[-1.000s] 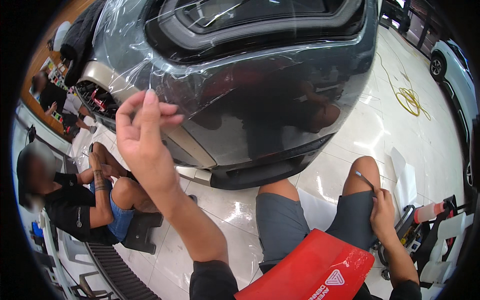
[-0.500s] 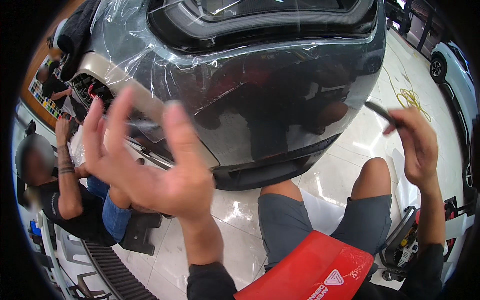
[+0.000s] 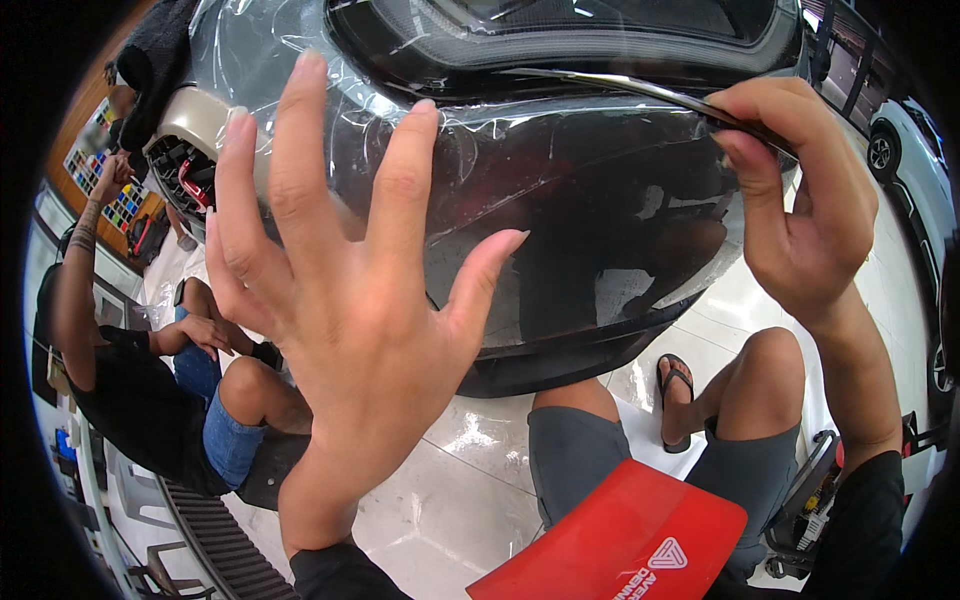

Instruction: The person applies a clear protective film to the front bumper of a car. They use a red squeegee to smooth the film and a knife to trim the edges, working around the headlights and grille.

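A grey car body corner fills the middle, with clear film wrinkled over its left part and along the lamp's lower edge. My left hand is open, palm toward the panel and fingers spread; whether it touches the film I cannot tell. Between the thumb and fingers of my right hand is a long slim tool, dark with a shiny edge, pointing left. Its far end lies over the lower edge of the lamp; contact there is unclear.
At the left sits another person near the car, one arm raised. Beside the lamp panel is an uncovered opening in the bodywork. A red flat pouch lies near my lap. Parked farther right is a white car.
My right hand has come up and left, bringing the slim tool across to the lamp's edge. My left hand has turned and spread upright before the panel. The other person's arm has risen.
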The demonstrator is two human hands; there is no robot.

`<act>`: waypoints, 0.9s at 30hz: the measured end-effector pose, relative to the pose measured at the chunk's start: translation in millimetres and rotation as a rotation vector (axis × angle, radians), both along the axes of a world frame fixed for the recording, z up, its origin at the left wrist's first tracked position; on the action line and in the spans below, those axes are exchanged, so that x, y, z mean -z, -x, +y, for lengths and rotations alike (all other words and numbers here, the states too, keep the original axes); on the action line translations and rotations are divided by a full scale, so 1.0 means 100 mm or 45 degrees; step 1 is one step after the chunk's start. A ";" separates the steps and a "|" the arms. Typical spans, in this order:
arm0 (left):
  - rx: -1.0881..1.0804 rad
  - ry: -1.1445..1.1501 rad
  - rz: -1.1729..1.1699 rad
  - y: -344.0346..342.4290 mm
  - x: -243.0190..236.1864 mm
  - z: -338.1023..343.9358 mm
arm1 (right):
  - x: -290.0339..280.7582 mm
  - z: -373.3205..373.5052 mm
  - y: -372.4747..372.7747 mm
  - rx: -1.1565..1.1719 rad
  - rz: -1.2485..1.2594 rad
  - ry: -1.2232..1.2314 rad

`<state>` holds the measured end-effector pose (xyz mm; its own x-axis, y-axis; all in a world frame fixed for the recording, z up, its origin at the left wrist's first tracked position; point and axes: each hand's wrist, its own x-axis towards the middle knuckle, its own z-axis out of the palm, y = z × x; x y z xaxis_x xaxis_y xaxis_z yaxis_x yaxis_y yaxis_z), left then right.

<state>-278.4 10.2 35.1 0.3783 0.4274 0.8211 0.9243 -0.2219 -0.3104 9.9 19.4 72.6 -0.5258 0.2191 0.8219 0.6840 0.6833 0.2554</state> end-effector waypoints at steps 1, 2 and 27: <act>-0.002 0.005 0.007 0.02 0.01 0.02 | 0.02 0.01 0.02 0.004 0.004 -0.002; -0.004 0.009 0.014 0.03 0.01 0.02 | 0.05 0.05 0.04 -0.019 -0.011 -0.033; 0.024 0.013 0.069 0.09 0.05 0.10 | 0.18 0.20 0.39 -0.052 0.009 -0.136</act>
